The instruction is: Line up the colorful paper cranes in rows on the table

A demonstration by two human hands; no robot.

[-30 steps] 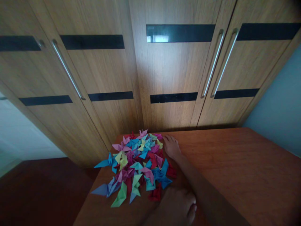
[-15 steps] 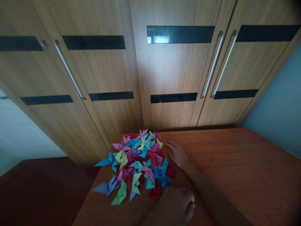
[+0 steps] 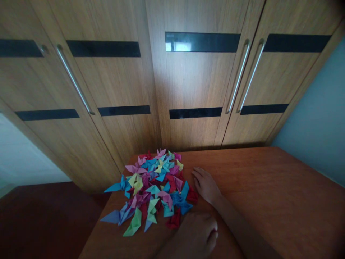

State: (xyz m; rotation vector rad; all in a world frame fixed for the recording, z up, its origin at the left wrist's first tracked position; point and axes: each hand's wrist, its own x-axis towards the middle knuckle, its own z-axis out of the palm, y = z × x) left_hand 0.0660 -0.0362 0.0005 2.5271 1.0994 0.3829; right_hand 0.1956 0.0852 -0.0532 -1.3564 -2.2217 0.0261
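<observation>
Wood-grain wardrobe doors point(image 3: 188, 81) fill the background, bearing eight glossy black rectangular strips point(image 3: 202, 42) and three long silver bar handles point(image 3: 74, 81). Before them stands one smooth reddish-brown wooden table point(image 3: 269, 187). On its left part spreads one loose heap of small folded-paper birds point(image 3: 153, 190), overlapping too much for an exact count: pink, magenta, red, blue, turquoise, lavender, yellow and green, matt, sharply creased, with pointed wings and tails. Two pale green paper pieces point(image 3: 134, 223) lie along its near edge. Both hands are at its right: the right hand point(image 3: 207, 184) rests open, fingers extended, just beside the heap; the left hand point(image 3: 198, 228) is curled into a loose fist near one red paper piece point(image 3: 174, 218).
</observation>
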